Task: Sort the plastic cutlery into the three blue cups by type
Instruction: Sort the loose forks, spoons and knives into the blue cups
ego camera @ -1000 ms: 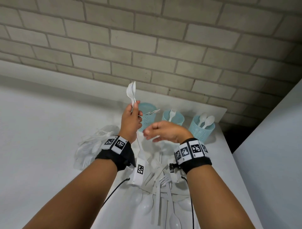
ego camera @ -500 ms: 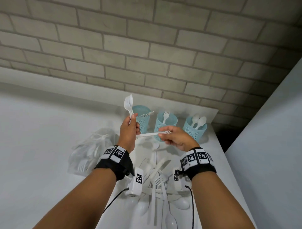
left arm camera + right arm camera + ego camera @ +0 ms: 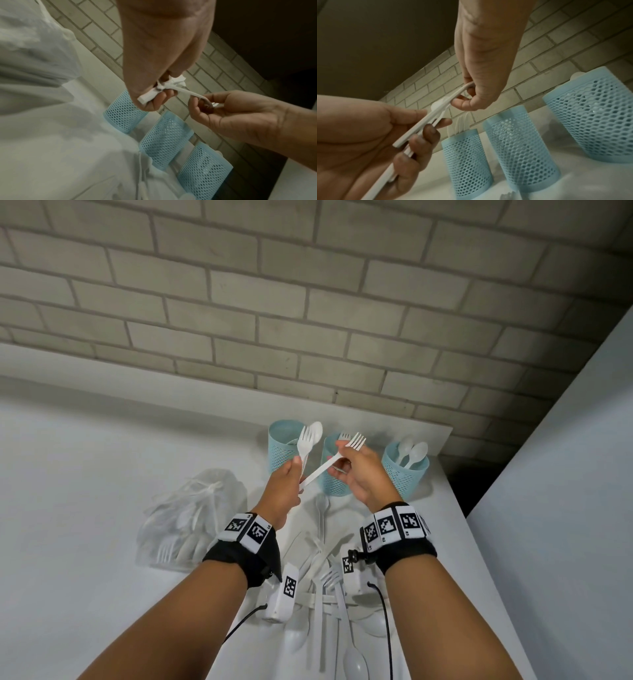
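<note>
— Hands?
— Left hand (image 3: 282, 491) grips a fork and spoon bundle (image 3: 308, 440) upright. Right hand (image 3: 363, 474) pinches a white fork (image 3: 334, 462) near its tines, over the middle blue cup (image 3: 330, 484).
— The rest?
— Loose cutlery (image 3: 329, 594) lies on the table (image 3: 85, 508), below the wrists.

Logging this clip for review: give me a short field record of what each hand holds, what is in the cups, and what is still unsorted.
left hand: grips a bunch of cutlery, a fork and a spoon showing on top
right hand: pinches the single fork near its head
fork handle end: at the left hand's grip
left cup: contents hidden by the bunch
middle cup: one fork visible
right cup: spoons
unsorted: loose pile on the table
other: plastic bag of cutlery
</note>
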The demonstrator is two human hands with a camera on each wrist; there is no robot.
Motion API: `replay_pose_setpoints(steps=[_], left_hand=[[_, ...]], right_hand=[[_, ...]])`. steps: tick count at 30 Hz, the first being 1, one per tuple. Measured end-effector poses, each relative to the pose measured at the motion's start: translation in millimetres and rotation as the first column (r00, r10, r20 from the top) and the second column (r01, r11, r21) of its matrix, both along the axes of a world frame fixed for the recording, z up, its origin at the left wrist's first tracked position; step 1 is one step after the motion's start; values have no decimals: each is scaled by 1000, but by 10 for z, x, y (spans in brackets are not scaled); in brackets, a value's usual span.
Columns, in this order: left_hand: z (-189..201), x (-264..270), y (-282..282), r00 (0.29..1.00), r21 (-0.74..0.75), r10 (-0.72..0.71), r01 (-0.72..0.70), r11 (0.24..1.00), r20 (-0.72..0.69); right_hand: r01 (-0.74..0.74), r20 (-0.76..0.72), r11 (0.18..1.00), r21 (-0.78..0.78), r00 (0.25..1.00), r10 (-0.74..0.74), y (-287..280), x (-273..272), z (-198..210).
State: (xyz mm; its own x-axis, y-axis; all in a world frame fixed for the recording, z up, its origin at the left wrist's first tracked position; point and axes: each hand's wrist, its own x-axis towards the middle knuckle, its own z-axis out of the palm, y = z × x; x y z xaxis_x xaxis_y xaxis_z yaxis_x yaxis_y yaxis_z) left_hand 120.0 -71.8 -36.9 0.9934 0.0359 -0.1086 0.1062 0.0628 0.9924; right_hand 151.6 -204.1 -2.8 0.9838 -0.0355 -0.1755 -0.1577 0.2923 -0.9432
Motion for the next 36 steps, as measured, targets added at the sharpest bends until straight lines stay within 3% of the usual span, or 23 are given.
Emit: replay_pose_setpoints(steps=[7, 12, 18, 25, 31, 34, 36], left_hand=[[-7, -25, -85, 998, -46, -15, 11, 999, -67], [-16, -53, -140, 999, -87, -18, 15, 996, -30], [-54, -52, -179, 998, -191, 38, -46, 981, -45], [-51, -21, -224, 990, -315, 46, -85, 945, -131], [-63, 10, -192, 988, -258, 57, -93, 962, -142], [-56, 29, -215, 990, -191, 52, -77, 979, -132], [-39, 25, -235, 992, -174, 32, -52, 983, -119]], right_hand=[[137, -99, 990, 33, 986, -133, 102, 28, -84], [-61, 14, 996, -66, 998, 62, 161, -50, -157], [-58, 47, 989, -137, 997, 65, 177, -39, -216], [187, -21, 981, 47, 982, -187, 52, 182, -81], [466, 249, 864, 190, 829, -501, -218, 430, 337], [523, 326, 835, 168, 770, -548, -260, 546, 359], [518, 330, 849, 106, 787, -521, -265, 631, 269]])
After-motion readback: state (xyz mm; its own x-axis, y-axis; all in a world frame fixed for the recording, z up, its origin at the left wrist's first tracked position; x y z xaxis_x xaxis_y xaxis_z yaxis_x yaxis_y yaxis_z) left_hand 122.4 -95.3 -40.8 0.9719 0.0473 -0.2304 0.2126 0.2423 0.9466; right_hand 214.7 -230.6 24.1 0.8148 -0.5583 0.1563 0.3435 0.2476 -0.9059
